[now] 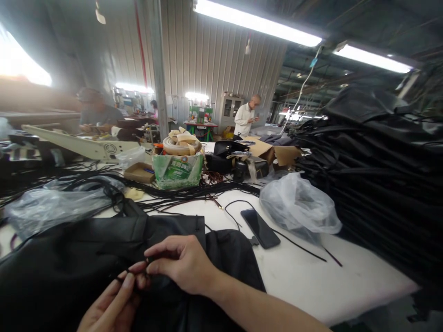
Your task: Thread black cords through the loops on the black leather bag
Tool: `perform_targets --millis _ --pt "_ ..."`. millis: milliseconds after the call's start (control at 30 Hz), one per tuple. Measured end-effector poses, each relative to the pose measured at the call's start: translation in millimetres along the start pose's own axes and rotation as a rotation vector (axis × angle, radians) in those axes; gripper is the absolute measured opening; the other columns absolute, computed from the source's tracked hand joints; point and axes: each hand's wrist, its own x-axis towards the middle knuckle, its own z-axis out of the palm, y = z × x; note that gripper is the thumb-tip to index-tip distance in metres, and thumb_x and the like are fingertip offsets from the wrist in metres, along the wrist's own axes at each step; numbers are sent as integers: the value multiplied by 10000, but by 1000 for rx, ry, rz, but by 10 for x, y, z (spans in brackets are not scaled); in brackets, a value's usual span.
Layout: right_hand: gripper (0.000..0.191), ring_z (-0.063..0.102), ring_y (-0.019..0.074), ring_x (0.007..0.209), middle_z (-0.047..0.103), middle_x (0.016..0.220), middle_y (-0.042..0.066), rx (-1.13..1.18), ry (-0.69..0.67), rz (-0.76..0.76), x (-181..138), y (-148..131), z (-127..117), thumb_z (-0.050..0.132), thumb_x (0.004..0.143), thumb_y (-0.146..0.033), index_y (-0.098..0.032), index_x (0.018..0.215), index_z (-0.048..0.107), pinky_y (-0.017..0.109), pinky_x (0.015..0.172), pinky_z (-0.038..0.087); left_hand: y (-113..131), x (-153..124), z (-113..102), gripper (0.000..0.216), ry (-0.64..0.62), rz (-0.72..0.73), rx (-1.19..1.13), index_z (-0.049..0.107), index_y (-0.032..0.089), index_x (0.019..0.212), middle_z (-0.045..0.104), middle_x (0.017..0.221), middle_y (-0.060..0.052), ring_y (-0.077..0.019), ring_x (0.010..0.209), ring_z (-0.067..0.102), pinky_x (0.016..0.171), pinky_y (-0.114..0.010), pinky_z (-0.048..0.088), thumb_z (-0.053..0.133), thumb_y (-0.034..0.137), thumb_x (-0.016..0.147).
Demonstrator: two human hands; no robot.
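A black leather-like piece [69, 263] lies across the near side of the white table [311, 276]. My right hand [183, 265] is over it, thumb and fingers pinched on a thin dark cord or pull at the piece. My left hand [110, 309] comes up from the bottom edge, its fingertips pressed together on the same small dark part, meeting the right hand's fingertips. What exactly is pinched is too small to make out.
A black phone [260, 228] and a clear plastic bag [299, 207] lie to the right. Black cords [194, 193] run across the middle. A tall stack of black material [380, 175] fills the right. A green bag of tape rolls [178, 166] stands behind. People work at the back.
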Motion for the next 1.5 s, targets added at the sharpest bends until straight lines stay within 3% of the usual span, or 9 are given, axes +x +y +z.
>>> perform_targets --millis 167,267,667,967,1133,1233,1333,1500 --pt "425 799 222 855 852 940 46 -23 10 35 -17 -49 6 1042 684 -404 -186 1013 883 312 824 618 127 -256 272 578 -32 84 47 897 206 1009 796 935 -55 -188 910 734 863 -220 651 1122 477 551" --pt "315 791 215 804 842 872 43 -10 -19 48 -31 -77 8 1010 716 -339 -175 937 856 295 764 602 106 -272 280 572 -36 84 30 891 214 1047 812 991 -67 -191 917 741 854 -231 644 1115 466 585" --pt "249 675 154 672 807 777 9 -160 -34 -3 -53 -131 10 1004 788 -391 -191 868 878 250 632 485 91 -275 264 578 -54 134 73 877 207 1111 832 1113 -94 -279 1099 775 975 -329 638 1076 517 665" --pt "200 747 196 779 839 872 33 -230 -81 -150 -53 -172 23 959 847 -414 -227 891 905 282 730 551 72 -272 265 609 -36 148 100 881 180 1113 828 1038 -101 -262 979 774 787 -287 620 1076 528 652" --pt "336 757 191 758 834 858 41 -155 -153 70 5 -197 -96 890 905 -512 -193 1006 900 279 726 577 67 -263 219 556 -47 151 67 875 174 1102 805 957 -78 -174 865 712 759 -221 600 1068 493 690" --pt "372 752 180 746 833 856 44 -205 -264 154 31 -189 -179 842 943 -533 -180 1048 892 274 725 580 55 -259 168 529 -45 152 0 861 190 1129 798 937 -76 -163 858 704 778 -206 611 1052 477 729" --pt "434 744 171 764 850 914 43 -193 -362 191 29 -191 -212 940 841 -544 -194 1093 897 257 710 559 65 -268 145 531 -23 156 -54 854 201 1141 799 958 -81 -164 863 701 779 -202 623 1054 464 726" --pt "568 739 162 741 835 885 45 -21 -383 281 12 -242 -188 1012 733 -564 -159 1107 880 257 704 584 110 -270 160 569 16 161 -167 863 214 1090 785 930 -60 -166 876 718 801 -200 645 1108 429 624"
